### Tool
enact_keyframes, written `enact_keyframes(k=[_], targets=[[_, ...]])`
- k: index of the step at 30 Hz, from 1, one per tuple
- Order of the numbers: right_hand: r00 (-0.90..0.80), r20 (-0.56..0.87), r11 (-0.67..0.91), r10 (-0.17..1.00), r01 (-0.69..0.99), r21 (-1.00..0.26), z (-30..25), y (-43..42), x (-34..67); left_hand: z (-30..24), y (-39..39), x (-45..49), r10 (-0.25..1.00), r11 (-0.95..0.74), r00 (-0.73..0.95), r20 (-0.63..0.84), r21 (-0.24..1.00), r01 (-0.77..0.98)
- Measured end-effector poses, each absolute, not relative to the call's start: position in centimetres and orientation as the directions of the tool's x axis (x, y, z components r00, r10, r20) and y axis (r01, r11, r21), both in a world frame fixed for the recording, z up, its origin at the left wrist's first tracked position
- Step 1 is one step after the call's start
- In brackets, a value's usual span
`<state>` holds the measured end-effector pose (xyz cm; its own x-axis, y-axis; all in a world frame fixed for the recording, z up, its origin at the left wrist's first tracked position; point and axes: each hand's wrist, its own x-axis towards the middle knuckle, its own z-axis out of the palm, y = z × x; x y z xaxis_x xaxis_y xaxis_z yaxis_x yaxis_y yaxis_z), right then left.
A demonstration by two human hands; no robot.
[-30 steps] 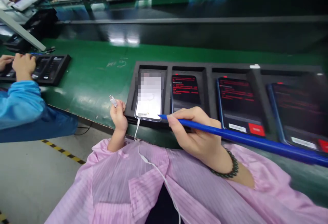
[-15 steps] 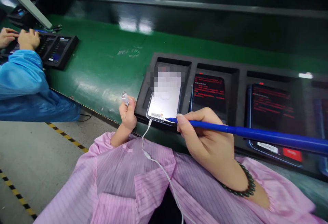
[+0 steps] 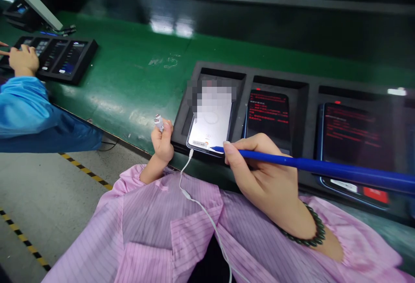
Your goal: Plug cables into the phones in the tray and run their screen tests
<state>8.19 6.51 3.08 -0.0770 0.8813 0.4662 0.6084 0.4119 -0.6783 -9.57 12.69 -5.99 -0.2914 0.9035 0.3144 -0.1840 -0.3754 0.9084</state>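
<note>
My right hand (image 3: 262, 179) is closed round a long blue stylus (image 3: 311, 166), its tip at the lower edge of a phone (image 3: 214, 121) with a bright white screen. Part of that screen is pixelated. The phone lies in the left slot of a black foam tray (image 3: 249, 80), and a white cable (image 3: 186, 162) meets its bottom edge and trails over my lap. Beside the tray's left corner, my left hand (image 3: 163, 144) grips a white cable plug (image 3: 158, 121) with a metal tip, pointing up.
Two dark phones, a nearer one (image 3: 267, 114) and a farther one (image 3: 356, 144), show red text in the tray's other slots. Leftwards on the green table (image 3: 129, 71), a co-worker's hand (image 3: 24, 60) is over another tray of phones (image 3: 86, 60). A grey bar (image 3: 32, 0) slants behind.
The tray and its phones sit slightly further right in view. A small icon now shows low on the white screen. The co-worker's hand has shifted left. My grips are unchanged.
</note>
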Motion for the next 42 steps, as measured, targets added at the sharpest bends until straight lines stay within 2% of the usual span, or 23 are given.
enact_keyframes(k=[24,33,42], targets=[[-0.046,0.464,0.394,0.885,0.604,-0.692,3.0,6.58,8.59,-6.11,12.82,-9.34,0.906,-0.372,-0.292,0.306,0.905,-0.206],[-0.06,0.456,0.404,0.888,0.577,-0.71,3.01,6.38,8.78,-5.84,12.82,-9.33,0.894,-0.415,-0.267,0.361,0.89,-0.187],[-0.019,0.415,0.344,0.909,0.595,-0.726,2.87,6.23,9.02,-5.87,12.94,-9.26,0.907,-0.381,-0.266,0.326,0.904,-0.192]])
